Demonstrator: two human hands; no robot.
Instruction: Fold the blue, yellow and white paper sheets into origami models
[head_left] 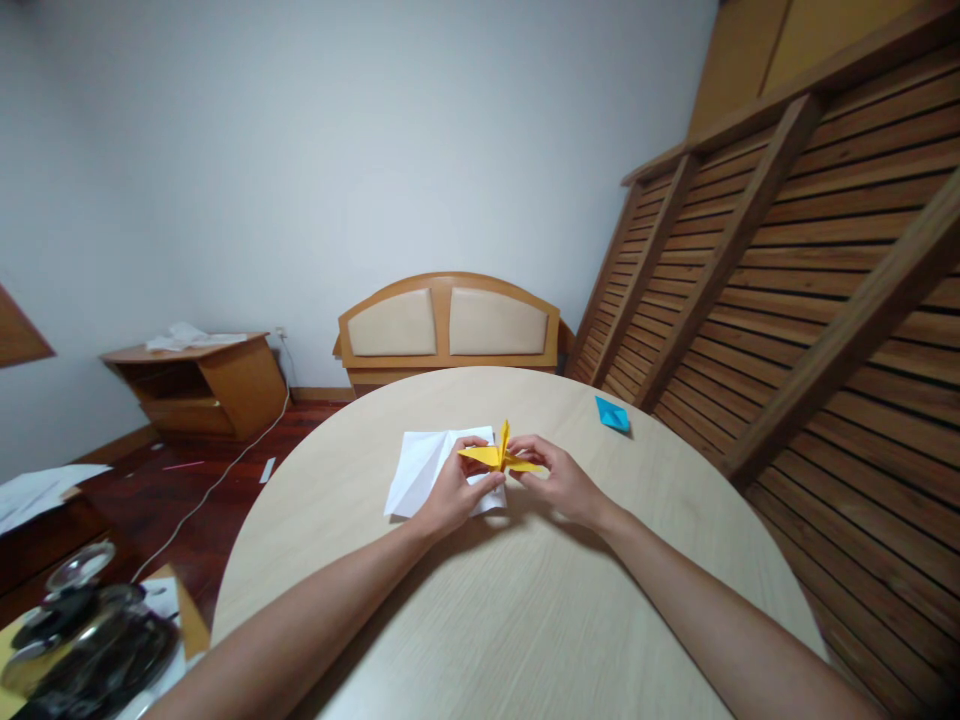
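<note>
A yellow origami crane [501, 455] with its wings spread is held up between my two hands, above the middle of the round table. My left hand [459, 487] pinches it from the left, fingers behind the left wing and thumb in front near the body. On the other side my right hand [553, 477] has its fingers closed at the right wing. A creased white sheet of paper [421, 470] lies on the table, partly beneath the crane and my left hand.
The round wooden table [540, 620] fills the lower middle. On its far right rests a blue folded paper boat [613, 414]. Slatted wood panelling [720, 300] leans along the right. A headboard [450, 320] stands behind, a low cabinet [240, 385] at left, and a glass pot [97, 640] bottom left.
</note>
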